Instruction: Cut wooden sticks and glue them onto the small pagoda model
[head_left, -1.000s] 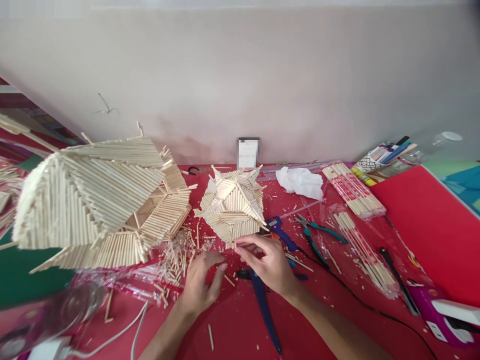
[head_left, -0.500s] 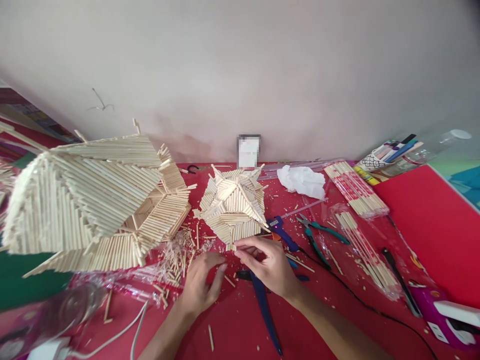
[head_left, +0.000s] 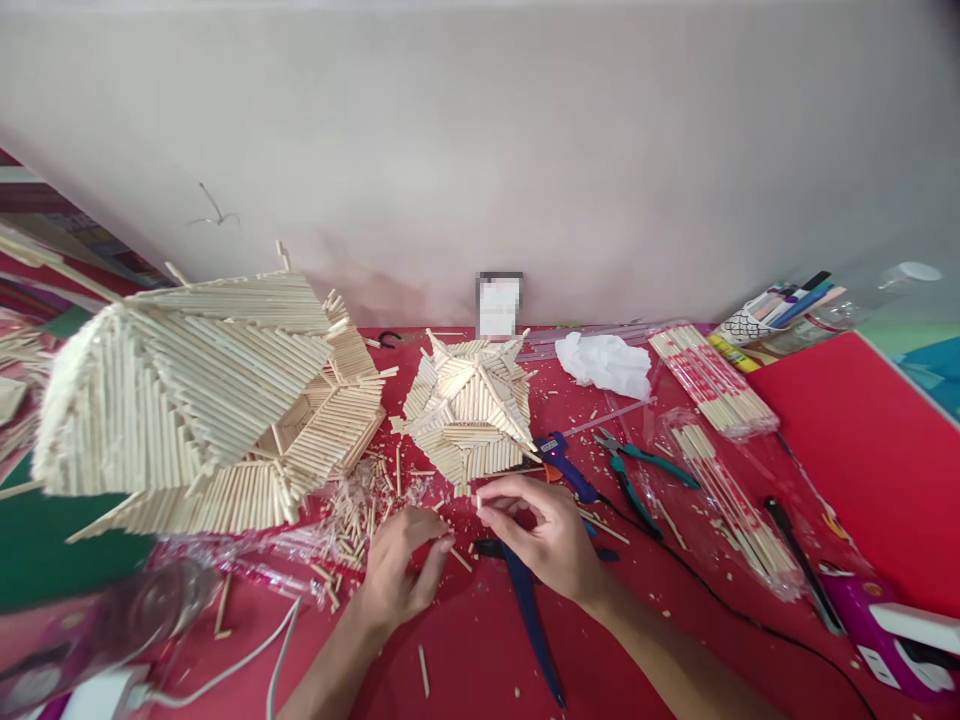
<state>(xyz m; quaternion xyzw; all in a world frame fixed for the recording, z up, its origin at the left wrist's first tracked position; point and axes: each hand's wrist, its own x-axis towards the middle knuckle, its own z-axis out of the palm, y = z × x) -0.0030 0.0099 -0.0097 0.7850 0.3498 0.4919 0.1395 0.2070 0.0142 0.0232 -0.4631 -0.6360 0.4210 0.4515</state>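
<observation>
A small star-shaped model of wooden sticks (head_left: 469, 415) stands on the red table (head_left: 487, 640). My right hand (head_left: 544, 535) is just in front of it, thumb and forefinger pinched on a short wooden stick at the model's near edge. My left hand (head_left: 401, 570) rests on the table beside it, fingers curled over loose stick pieces (head_left: 352, 520); whether it holds one is unclear. A far bigger stick structure (head_left: 195, 390) fills the left side.
Under my right wrist lies a blue-handled tool (head_left: 529, 615). A blue glue gun (head_left: 566, 465) and green pliers (head_left: 634, 470) lie to the right, with a black cable (head_left: 720, 600), packets of sticks (head_left: 709, 385), a white tissue (head_left: 604, 362) and a purple device (head_left: 889, 635).
My right hand has drawn back slightly from the model's edge, still pinched. The left hand stays put. The view shifted a little.
</observation>
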